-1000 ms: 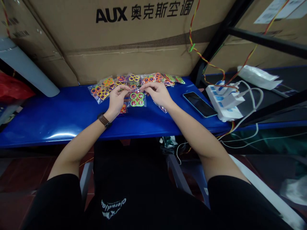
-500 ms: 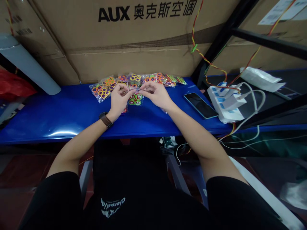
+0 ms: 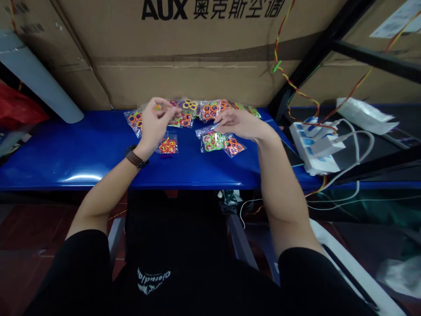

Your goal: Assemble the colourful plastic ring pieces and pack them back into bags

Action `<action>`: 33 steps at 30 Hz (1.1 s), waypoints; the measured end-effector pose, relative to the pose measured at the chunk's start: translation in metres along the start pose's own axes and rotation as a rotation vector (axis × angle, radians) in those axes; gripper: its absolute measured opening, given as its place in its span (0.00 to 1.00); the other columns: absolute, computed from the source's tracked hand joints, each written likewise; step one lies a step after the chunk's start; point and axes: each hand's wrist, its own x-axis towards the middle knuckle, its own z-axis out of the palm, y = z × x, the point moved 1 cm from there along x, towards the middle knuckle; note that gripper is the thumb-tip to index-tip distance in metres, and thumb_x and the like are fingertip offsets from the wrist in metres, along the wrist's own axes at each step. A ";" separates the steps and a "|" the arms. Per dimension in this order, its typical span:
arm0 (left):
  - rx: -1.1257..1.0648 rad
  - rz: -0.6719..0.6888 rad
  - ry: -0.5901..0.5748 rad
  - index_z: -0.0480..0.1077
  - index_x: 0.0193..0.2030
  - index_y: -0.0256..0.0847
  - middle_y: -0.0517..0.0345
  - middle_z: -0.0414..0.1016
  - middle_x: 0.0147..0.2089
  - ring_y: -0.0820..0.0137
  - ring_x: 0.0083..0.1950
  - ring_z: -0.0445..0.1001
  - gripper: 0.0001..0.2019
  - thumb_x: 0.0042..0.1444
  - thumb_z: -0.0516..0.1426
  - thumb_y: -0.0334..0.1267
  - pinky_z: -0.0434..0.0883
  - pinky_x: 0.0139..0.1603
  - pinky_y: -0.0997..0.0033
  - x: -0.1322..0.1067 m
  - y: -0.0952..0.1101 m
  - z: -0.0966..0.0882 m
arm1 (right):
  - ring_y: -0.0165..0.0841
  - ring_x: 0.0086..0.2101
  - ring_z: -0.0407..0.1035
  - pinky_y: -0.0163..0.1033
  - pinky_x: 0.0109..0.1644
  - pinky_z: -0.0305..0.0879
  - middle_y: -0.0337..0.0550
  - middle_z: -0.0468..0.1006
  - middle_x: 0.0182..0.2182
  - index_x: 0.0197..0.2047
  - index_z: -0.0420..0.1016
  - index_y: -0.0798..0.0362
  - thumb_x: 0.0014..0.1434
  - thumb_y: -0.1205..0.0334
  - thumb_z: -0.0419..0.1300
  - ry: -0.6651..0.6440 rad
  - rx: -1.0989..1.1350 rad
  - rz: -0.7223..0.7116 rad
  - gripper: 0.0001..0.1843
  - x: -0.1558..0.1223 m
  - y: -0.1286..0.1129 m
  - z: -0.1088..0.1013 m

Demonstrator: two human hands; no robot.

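Observation:
My left hand [image 3: 154, 123] is raised over the blue table [image 3: 82, 149], its fingers pinched together beside the back row of clear packets of coloured rings [image 3: 197, 107]. What it pinches I cannot make out. A packet of orange and yellow rings [image 3: 167, 145] lies just below that hand. My right hand [image 3: 243, 123] reaches left, its fingertips closed on the top edge of a packet of green rings [image 3: 211, 141], which rests on the table. Touching that packet on the right is an orange-ring packet [image 3: 234, 147].
A big AUX cardboard box [image 3: 197, 48] walls off the back of the table. A white power strip [image 3: 312, 145] with plugs and cables sits at the right by a black frame post [image 3: 312, 57]. A grey tube [image 3: 39, 83] and a red bag [image 3: 16, 114] are at the left.
The green-ring packet, held by both hands in the middle, has gone right and down with my right hand. My left hand let go, rose and moved toward the back row.

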 end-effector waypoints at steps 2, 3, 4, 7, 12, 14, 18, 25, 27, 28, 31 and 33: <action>0.007 0.001 0.017 0.70 0.51 0.46 0.53 0.87 0.43 0.59 0.50 0.92 0.19 0.68 0.71 0.52 0.86 0.45 0.64 0.014 0.010 -0.017 | 0.40 0.32 0.79 0.51 0.39 0.79 0.42 0.86 0.33 0.43 0.83 0.44 0.49 0.36 0.82 -0.015 -0.102 0.025 0.28 0.001 0.013 -0.001; 0.019 -0.012 -0.007 0.71 0.51 0.45 0.53 0.87 0.41 0.59 0.49 0.92 0.18 0.68 0.70 0.51 0.85 0.43 0.65 0.020 0.013 -0.026 | 0.40 0.31 0.78 0.51 0.38 0.78 0.42 0.85 0.32 0.43 0.83 0.45 0.49 0.37 0.82 0.009 -0.171 0.030 0.28 0.002 0.020 0.000; 0.038 -0.023 -0.048 0.72 0.51 0.44 0.53 0.86 0.40 0.59 0.48 0.92 0.17 0.68 0.70 0.50 0.85 0.43 0.65 0.026 0.015 -0.034 | 0.40 0.32 0.77 0.52 0.38 0.78 0.43 0.85 0.33 0.43 0.83 0.45 0.50 0.37 0.82 0.053 -0.251 0.024 0.27 0.003 0.024 0.001; 0.176 -0.042 -0.214 0.79 0.45 0.42 0.54 0.86 0.37 0.61 0.44 0.89 0.14 0.63 0.74 0.47 0.86 0.46 0.60 0.036 0.009 -0.057 | 0.46 0.39 0.78 0.59 0.49 0.79 0.49 0.86 0.40 0.45 0.85 0.46 0.53 0.42 0.81 0.198 -0.480 -0.055 0.23 0.001 0.020 0.013; 0.439 -0.176 -0.395 0.88 0.40 0.43 0.52 0.85 0.34 0.63 0.35 0.82 0.12 0.49 0.79 0.38 0.84 0.43 0.57 0.036 -0.026 -0.086 | 0.46 0.45 0.81 0.56 0.56 0.78 0.49 0.88 0.46 0.55 0.86 0.47 0.71 0.46 0.71 -0.026 -0.502 -0.204 0.17 -0.010 -0.037 0.067; 0.447 -0.170 -0.395 0.89 0.42 0.44 0.51 0.87 0.36 0.63 0.35 0.81 0.15 0.47 0.80 0.38 0.83 0.44 0.59 0.034 -0.039 -0.092 | 0.46 0.46 0.82 0.53 0.55 0.77 0.48 0.88 0.47 0.59 0.86 0.46 0.75 0.48 0.68 -0.159 -0.544 -0.256 0.16 -0.014 -0.060 0.096; 0.512 -0.064 -0.340 0.89 0.46 0.46 0.52 0.90 0.41 0.64 0.37 0.80 0.14 0.51 0.75 0.41 0.81 0.49 0.62 0.029 -0.057 -0.095 | 0.49 0.52 0.82 0.54 0.60 0.75 0.52 0.90 0.51 0.64 0.85 0.49 0.79 0.54 0.65 -0.260 -0.785 -0.358 0.16 -0.012 -0.080 0.143; 0.636 -0.086 -0.323 0.89 0.34 0.49 0.52 0.90 0.38 0.62 0.36 0.80 0.04 0.51 0.73 0.35 0.80 0.55 0.53 0.021 -0.074 -0.089 | 0.47 0.54 0.81 0.52 0.62 0.74 0.51 0.88 0.54 0.57 0.87 0.48 0.80 0.55 0.65 -0.351 -0.705 -0.429 0.11 0.008 -0.061 0.155; 0.631 -0.067 -0.324 0.88 0.31 0.49 0.53 0.90 0.37 0.61 0.38 0.81 0.04 0.51 0.72 0.34 0.81 0.58 0.51 0.020 -0.077 -0.087 | 0.46 0.55 0.80 0.53 0.63 0.74 0.52 0.87 0.54 0.55 0.87 0.48 0.80 0.55 0.64 -0.349 -0.646 -0.446 0.11 0.009 -0.055 0.152; 0.624 -0.058 -0.311 0.87 0.29 0.49 0.54 0.89 0.36 0.61 0.38 0.81 0.04 0.51 0.71 0.34 0.81 0.59 0.51 0.019 -0.077 -0.085 | 0.47 0.55 0.80 0.54 0.64 0.74 0.52 0.86 0.54 0.54 0.87 0.49 0.79 0.56 0.64 -0.342 -0.632 -0.451 0.11 0.008 -0.054 0.151; 0.596 -0.042 -0.246 0.84 0.28 0.47 0.55 0.87 0.33 0.62 0.37 0.81 0.04 0.52 0.70 0.33 0.82 0.59 0.51 0.018 -0.073 -0.081 | 0.47 0.54 0.80 0.56 0.64 0.74 0.53 0.86 0.53 0.52 0.86 0.50 0.79 0.56 0.62 -0.317 -0.611 -0.449 0.11 0.005 -0.053 0.147; 0.525 -0.031 -0.181 0.82 0.29 0.45 0.54 0.87 0.34 0.63 0.38 0.82 0.04 0.54 0.69 0.34 0.83 0.58 0.52 0.016 -0.064 -0.077 | 0.47 0.52 0.81 0.55 0.62 0.76 0.53 0.86 0.51 0.51 0.85 0.50 0.79 0.55 0.61 -0.266 -0.552 -0.434 0.12 0.004 -0.055 0.142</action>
